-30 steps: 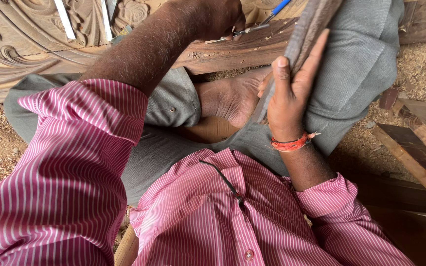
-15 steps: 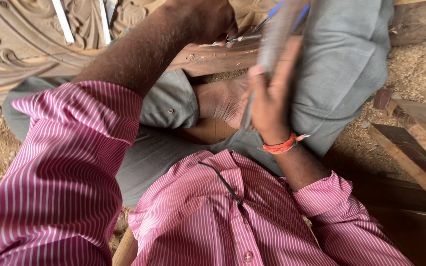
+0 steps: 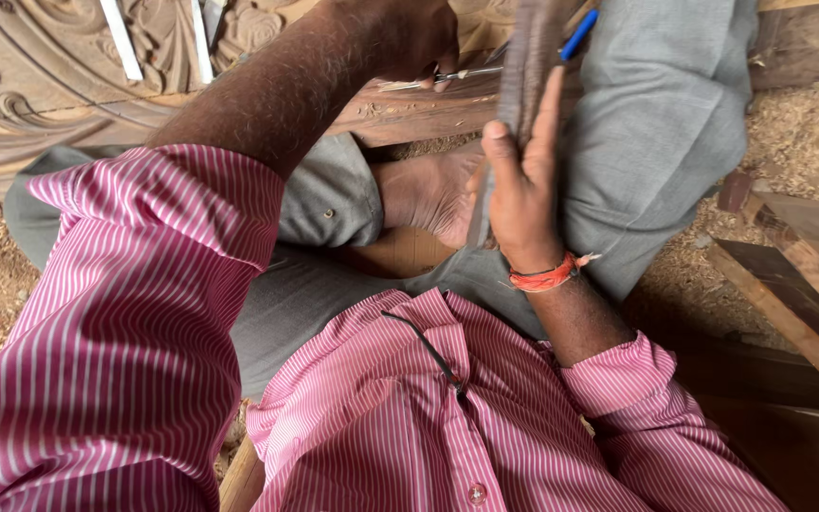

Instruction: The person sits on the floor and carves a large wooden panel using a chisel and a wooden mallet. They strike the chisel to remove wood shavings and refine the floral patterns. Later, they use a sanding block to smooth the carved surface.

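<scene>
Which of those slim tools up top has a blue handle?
The one at the top right, poking out beside the wooden mallet that the right hand holds. The two tools lying on the carved wooden panel are pale, whitish.

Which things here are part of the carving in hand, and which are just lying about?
In use: left hand on chisel; right hand holding wooden mallet; carved panel.
Lying about: spare chisels, wood offcuts, sawdust.

sawdust-strewn floor [image 3: 808,142], probably daylit, planks [image 3: 789,294] beside.
</scene>
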